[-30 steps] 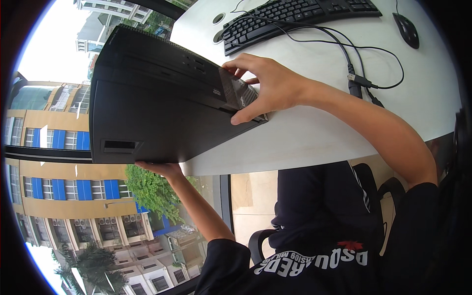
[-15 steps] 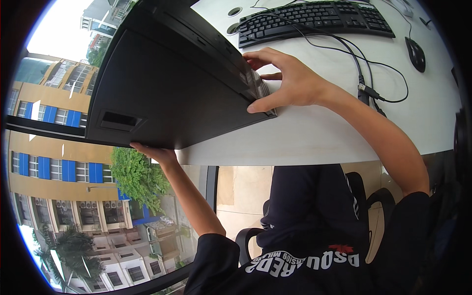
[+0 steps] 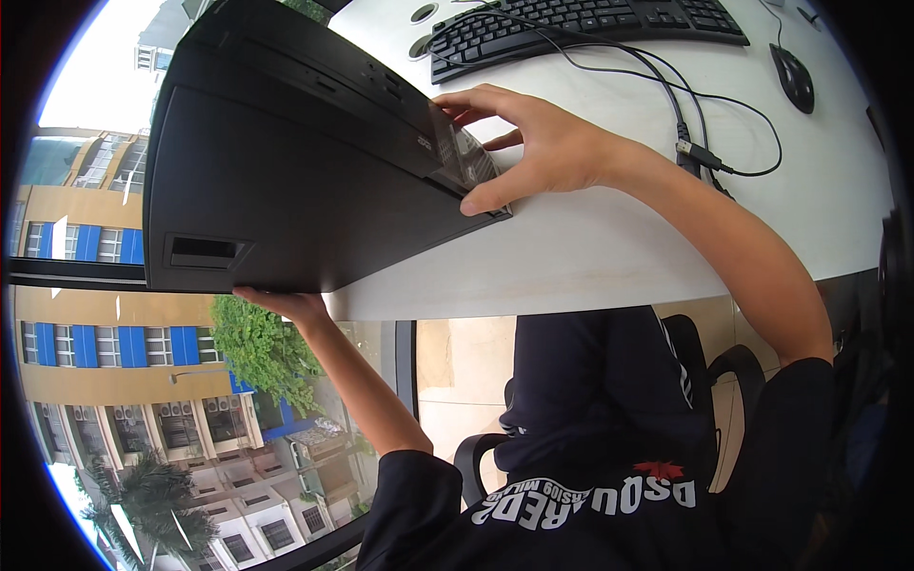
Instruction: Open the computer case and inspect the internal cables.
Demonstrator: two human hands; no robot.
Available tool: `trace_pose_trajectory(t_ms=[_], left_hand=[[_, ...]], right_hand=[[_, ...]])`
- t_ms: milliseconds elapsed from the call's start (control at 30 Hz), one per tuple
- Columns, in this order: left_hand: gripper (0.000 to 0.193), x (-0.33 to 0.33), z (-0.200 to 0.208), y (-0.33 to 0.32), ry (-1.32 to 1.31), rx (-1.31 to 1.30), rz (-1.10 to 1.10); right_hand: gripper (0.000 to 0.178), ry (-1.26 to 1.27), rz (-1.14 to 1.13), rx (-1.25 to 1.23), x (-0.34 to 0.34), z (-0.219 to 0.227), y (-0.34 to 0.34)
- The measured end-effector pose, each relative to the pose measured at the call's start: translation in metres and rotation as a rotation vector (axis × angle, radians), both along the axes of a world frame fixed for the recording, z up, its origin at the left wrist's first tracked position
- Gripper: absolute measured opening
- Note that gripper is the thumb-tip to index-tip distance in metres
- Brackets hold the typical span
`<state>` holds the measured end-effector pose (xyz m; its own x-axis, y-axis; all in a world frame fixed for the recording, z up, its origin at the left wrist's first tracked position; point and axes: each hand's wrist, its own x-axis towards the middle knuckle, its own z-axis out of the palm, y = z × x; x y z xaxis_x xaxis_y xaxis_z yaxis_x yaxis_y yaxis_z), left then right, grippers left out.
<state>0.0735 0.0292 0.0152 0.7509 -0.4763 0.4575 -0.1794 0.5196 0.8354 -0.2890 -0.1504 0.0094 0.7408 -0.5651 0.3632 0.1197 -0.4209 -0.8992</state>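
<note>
A black desktop computer tower (image 3: 276, 181) stands at the left end of the white desk (image 3: 409, 285), its side panel with a recessed latch facing me. My right hand (image 3: 543, 143) grips its front panel near the lower right corner, thumb on the near edge and fingers on the front face. My left hand (image 3: 286, 303) presses palm-up against the tower's near left edge, its fingers partly hidden behind the case. Between them, the two hands hold the tower at a slant to the desk edge.
Behind the tower lies a black keyboard (image 3: 590, 29), with a mouse (image 3: 792, 78) to its right. Loose black cables with a USB plug (image 3: 700, 152) run across the desk. A window frame (image 3: 76, 274) borders the left side. Chair armrests (image 3: 476, 462) flank my legs.
The whole view has shifted a little. Against the desk, the tower has turned slightly, its left end coming nearer to me. Both hands keep their places on it.
</note>
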Motion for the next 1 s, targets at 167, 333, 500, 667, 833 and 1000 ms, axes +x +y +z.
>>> trace_pose_trajectory(t_ms=[167, 333, 500, 667, 833, 1000], left_hand=[[0.091, -0.004, 0.001, -0.002, -0.001, 0.005, 0.004], [0.091, -0.003, 0.0, -0.001, -0.019, 0.007, 0.028], [0.093, -0.001, -0.001, -0.001, -0.037, 0.017, 0.048], [0.093, 0.005, -0.003, 0.0, -0.05, 0.003, 0.018], [0.092, 0.006, -0.003, 0.0, -0.034, 0.001, 0.004], [0.091, 0.003, -0.002, 0.0, -0.04, -0.001, 0.007]], right_hand=[[0.105, 0.034, -0.005, -0.089, -0.001, -0.01, -0.002], [0.102, 0.001, -0.042, -0.201, 0.003, -0.017, -0.003], [0.099, 0.051, -0.033, -0.205, 0.0, -0.011, -0.005], [0.1, 0.073, -0.047, -0.173, -0.001, -0.016, -0.008], [0.1, 0.052, -0.059, -0.198, -0.003, -0.012, -0.007], [0.102, 0.057, -0.053, -0.194, -0.004, -0.009, -0.006]])
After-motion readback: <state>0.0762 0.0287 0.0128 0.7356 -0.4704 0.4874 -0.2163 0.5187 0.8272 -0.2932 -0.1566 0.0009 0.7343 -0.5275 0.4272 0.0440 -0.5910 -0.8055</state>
